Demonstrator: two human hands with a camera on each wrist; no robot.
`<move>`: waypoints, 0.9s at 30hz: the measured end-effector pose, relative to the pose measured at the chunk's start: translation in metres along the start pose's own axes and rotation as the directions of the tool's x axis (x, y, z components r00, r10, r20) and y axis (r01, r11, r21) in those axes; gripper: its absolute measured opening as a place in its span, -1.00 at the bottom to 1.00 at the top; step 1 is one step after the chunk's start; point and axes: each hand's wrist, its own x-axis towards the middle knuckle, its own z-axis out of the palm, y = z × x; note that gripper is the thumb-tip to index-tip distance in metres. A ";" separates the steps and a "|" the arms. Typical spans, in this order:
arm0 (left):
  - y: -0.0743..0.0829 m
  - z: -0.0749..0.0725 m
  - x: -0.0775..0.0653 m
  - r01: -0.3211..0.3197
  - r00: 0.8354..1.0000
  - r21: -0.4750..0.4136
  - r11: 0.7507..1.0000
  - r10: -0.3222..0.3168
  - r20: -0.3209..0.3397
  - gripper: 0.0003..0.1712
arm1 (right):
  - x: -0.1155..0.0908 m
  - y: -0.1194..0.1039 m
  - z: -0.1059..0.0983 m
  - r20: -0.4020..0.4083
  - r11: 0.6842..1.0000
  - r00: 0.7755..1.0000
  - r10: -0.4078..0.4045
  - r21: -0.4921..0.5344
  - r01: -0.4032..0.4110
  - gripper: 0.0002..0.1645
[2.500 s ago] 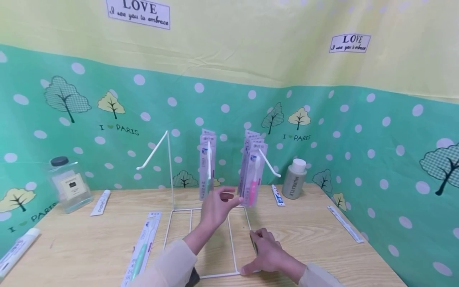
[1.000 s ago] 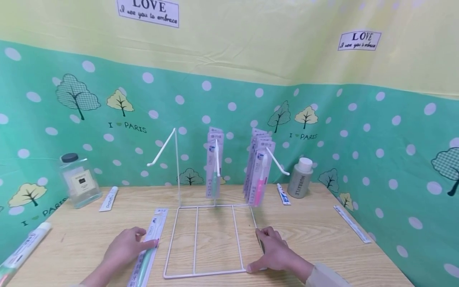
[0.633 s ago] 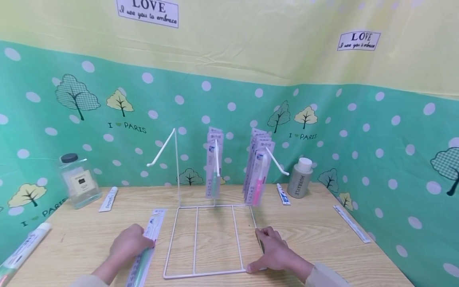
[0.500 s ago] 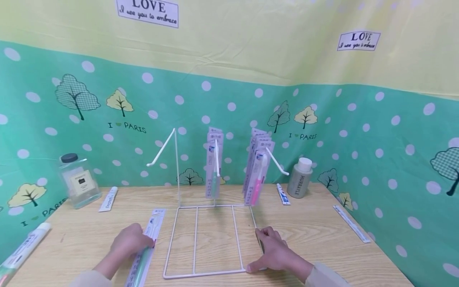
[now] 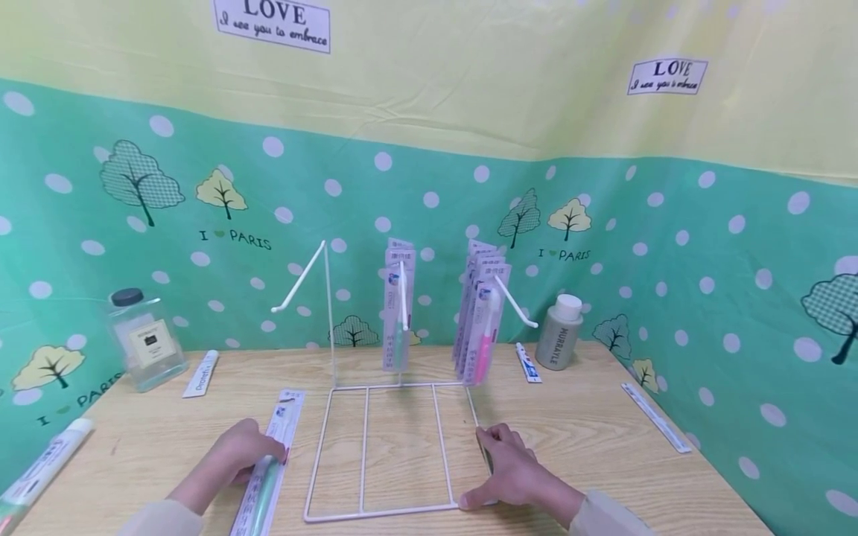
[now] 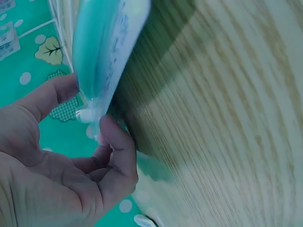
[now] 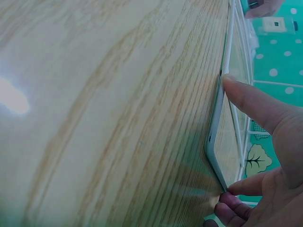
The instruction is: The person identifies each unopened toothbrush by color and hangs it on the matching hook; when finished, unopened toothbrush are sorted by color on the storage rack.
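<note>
My left hand [image 5: 244, 450] pinches a packaged green toothbrush [image 5: 267, 476] by its edges, left of a white wire display rack [image 5: 365, 447]. In the left wrist view, thumb and forefinger stand on either side of the pack, with one edge raised off the table. My right hand [image 5: 506, 465] grips the near right corner of the rack's base, thumb on the front bar and fingers at the side bar. Packaged toothbrushes hang from two hooks: green-handled ones [image 5: 398, 313] in the middle, several with a pink one [image 5: 484, 335] in front at right. The left hook [image 5: 300, 275] is bare.
A glass bottle [image 5: 146, 342] and a small white tube [image 5: 201, 374] stand and lie at back left, a larger tube [image 5: 45, 465] at front left. A grey bottle [image 5: 559, 333], a small toothpaste tube [image 5: 527, 363] and a slim pack [image 5: 655, 417] are at right.
My left hand has moved from the hanging toothbrushes to the pack at left and taken hold of it. The pack has shifted slightly left. The right hand stays on the rack.
</note>
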 end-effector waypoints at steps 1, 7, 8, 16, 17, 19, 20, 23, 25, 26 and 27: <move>-0.001 0.000 0.001 -0.001 1.000 0.001 1.000 0.001 0.001 -0.15 | 0.000 0.000 0.000 0.000 1.000 1.000 -0.004 0.000 0.004 0.36; -0.006 -0.004 0.000 -0.034 0.999 0.002 0.999 0.034 -0.016 -0.44 | 0.000 0.000 0.000 -0.002 1.000 1.000 -0.009 0.001 0.009 0.36; -0.007 -0.004 -0.001 -0.042 0.999 0.002 0.999 0.042 -0.020 -0.50 | 0.000 0.000 0.000 0.000 1.000 1.000 -0.007 0.002 0.007 0.36; -0.002 -0.010 -0.008 -0.117 0.993 -0.031 0.993 0.116 -0.036 -0.47 | 0.000 0.001 0.001 -0.003 1.000 1.000 -0.005 -0.002 0.005 0.35; 0.000 -0.011 -0.010 -0.132 0.991 -0.043 0.990 0.131 -0.041 -0.47 | 0.000 0.001 0.001 -0.003 1.000 1.000 -0.007 -0.003 0.007 0.35; 0.005 -0.013 -0.016 -0.157 0.987 -0.076 0.985 0.154 -0.047 -0.48 | 0.000 0.001 0.001 -0.004 1.000 1.000 -0.008 -0.002 0.008 0.35; 0.009 -0.013 -0.020 -0.168 0.985 -0.093 0.981 0.164 -0.053 -0.49 | 0.000 0.001 0.001 -0.003 1.000 1.000 -0.008 -0.002 0.008 0.35; 0.021 -0.013 -0.031 -0.209 0.977 -0.128 0.969 0.202 -0.068 -0.48 | 0.000 0.001 0.001 -0.003 1.000 1.000 -0.005 0.003 0.005 0.35; 0.029 -0.011 -0.038 -0.236 0.971 -0.139 0.962 0.227 -0.076 -0.47 | 0.001 0.001 0.001 -0.003 1.000 1.000 -0.004 0.004 0.004 0.35; 0.034 -0.010 -0.042 -0.248 0.968 -0.141 0.958 0.238 -0.081 -0.47 | 0.001 0.002 0.001 -0.003 1.000 1.000 -0.004 0.004 0.004 0.35; 0.038 -0.008 -0.045 -0.261 0.964 -0.137 0.956 0.252 -0.085 -0.46 | 0.001 0.002 0.001 -0.003 1.000 1.000 -0.003 0.004 0.003 0.35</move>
